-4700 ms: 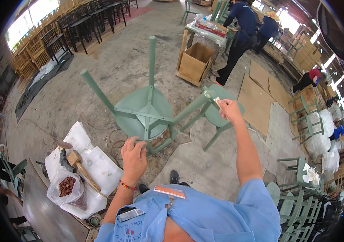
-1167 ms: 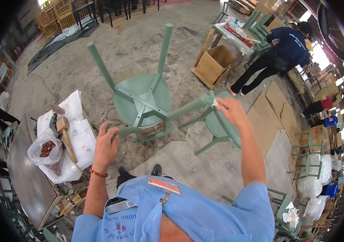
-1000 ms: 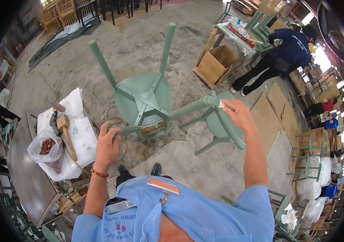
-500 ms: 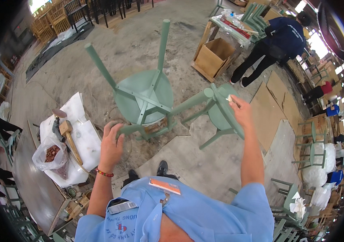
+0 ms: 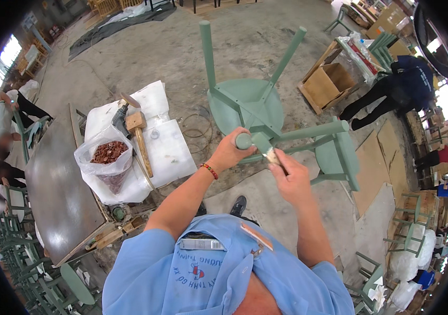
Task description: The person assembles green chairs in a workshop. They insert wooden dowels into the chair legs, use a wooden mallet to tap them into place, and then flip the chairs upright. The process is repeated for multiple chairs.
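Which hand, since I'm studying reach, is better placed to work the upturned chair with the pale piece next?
Probably the right hand: it pinches the pale piece by the upturned chair, while the left hand holds a leg.

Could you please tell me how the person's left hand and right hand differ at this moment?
The left hand curls around a round green leg, while the right hand pinches a small pale piece. The left hand has a multicoloured bracelet at its wrist; the right hand's wrist shows none. Both hands are bare and at the upturned green chair.
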Action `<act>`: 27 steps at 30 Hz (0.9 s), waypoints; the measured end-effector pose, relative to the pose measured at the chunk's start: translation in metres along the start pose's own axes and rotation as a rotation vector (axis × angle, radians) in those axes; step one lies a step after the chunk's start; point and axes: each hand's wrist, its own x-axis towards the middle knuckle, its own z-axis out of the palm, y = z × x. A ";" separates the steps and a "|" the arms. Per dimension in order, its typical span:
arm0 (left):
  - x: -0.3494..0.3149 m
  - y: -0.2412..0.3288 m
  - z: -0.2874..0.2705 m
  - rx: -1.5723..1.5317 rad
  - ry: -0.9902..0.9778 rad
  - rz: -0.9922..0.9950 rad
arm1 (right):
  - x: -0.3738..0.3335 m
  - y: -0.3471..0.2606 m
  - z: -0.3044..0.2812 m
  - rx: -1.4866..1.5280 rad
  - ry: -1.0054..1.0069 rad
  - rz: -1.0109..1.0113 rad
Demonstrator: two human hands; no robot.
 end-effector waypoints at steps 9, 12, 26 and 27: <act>0.002 -0.009 -0.005 0.000 -0.028 0.105 | 0.013 -0.016 0.037 -0.225 0.000 -0.031; 0.002 -0.014 -0.008 0.041 -0.020 0.125 | 0.000 -0.023 0.039 -0.241 -0.010 -0.037; -0.007 -0.004 -0.003 0.030 -0.037 0.055 | -0.019 0.001 0.025 -0.106 0.180 0.106; -0.007 -0.006 -0.004 0.037 -0.028 0.082 | -0.016 -0.006 0.028 -0.115 0.163 0.052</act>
